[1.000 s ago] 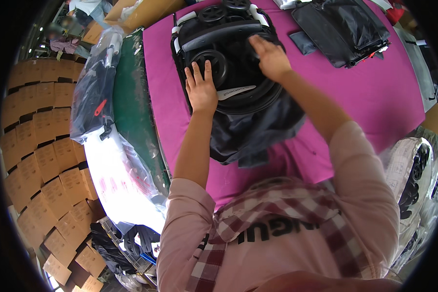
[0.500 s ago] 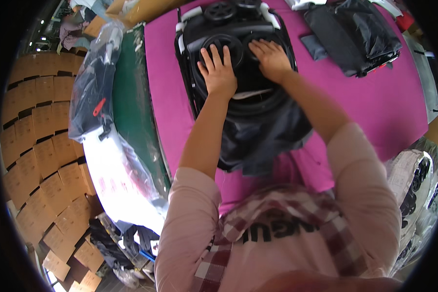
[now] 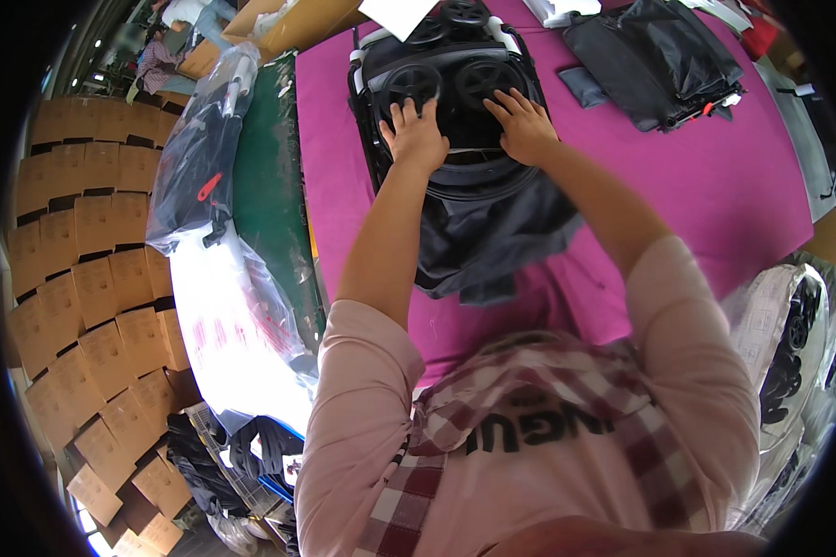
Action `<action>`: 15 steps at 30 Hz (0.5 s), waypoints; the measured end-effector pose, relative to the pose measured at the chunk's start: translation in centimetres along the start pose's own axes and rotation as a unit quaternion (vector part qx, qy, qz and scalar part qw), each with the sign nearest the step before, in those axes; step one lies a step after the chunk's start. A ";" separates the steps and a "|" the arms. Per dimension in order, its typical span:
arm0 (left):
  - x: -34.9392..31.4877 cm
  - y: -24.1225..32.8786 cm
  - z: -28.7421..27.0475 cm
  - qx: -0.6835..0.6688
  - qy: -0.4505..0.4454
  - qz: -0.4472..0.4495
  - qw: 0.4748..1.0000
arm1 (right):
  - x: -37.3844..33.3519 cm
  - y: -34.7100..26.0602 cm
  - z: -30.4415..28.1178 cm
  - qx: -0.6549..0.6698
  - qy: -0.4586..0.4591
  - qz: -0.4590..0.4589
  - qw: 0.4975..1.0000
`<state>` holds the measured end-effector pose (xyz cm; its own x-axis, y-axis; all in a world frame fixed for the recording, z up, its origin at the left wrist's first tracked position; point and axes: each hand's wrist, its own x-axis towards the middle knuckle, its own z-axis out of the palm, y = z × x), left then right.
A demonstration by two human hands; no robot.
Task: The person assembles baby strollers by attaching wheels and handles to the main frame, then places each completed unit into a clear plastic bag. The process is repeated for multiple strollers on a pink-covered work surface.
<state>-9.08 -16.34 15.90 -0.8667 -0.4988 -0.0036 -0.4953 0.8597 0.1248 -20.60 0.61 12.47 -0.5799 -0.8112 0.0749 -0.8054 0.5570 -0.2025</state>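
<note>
A folded black stroller [image 3: 450, 125] lies on the pink cloth [image 3: 678, 204], with its wheels up. My left hand [image 3: 415, 137] rests with spread fingers on the lower edge of the left near wheel [image 3: 411, 85]. Against the right near wheel [image 3: 485, 85] lie the stretched fingers of my right hand [image 3: 527, 130]; its palm is over the frame's right side. Neither hand is wrapped around anything. Dark fabric [image 3: 492, 232] hangs from the stroller's near end, between my forearms. A white sheet [image 3: 398, 14] covers part of its far left corner.
Another folded black item [image 3: 655, 65] lies at the far right of the cloth, beside a small dark pouch [image 3: 582, 86]. Plastic-wrapped stroller parts [image 3: 204, 139] line the green surface [image 3: 267, 176] on the left. Stacked cartons [image 3: 93, 241] stand beyond. People [image 3: 163, 60] are at the far left.
The white sheet has come into view at the stroller's far end. Both hands have slid nearer along the wheels, uncovering more of them. The whole view has shifted slightly.
</note>
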 end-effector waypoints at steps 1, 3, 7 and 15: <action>-0.1 0.2 0.0 -0.018 0.020 -0.013 1.000 | -0.2 0.0 -0.1 0.001 0.009 0.008 1.000; 0.2 0.7 -0.5 -0.014 0.039 -0.005 0.999 | -0.5 0.2 -0.2 0.005 0.054 0.013 0.998; 2.1 1.2 -0.4 -0.003 0.037 0.011 0.999 | 0.1 1.0 0.1 -0.029 0.087 -0.013 0.996; 6.4 -0.6 5.3 0.086 0.073 0.034 0.993 | 4.3 2.5 2.3 -0.010 0.032 -0.030 0.999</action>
<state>-14.59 -19.47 10.58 -0.8872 -0.4383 0.1445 -0.4491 0.8920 -0.0520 -24.78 -1.89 10.08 -0.5363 -0.8309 0.1484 -0.8411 0.5113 -0.1763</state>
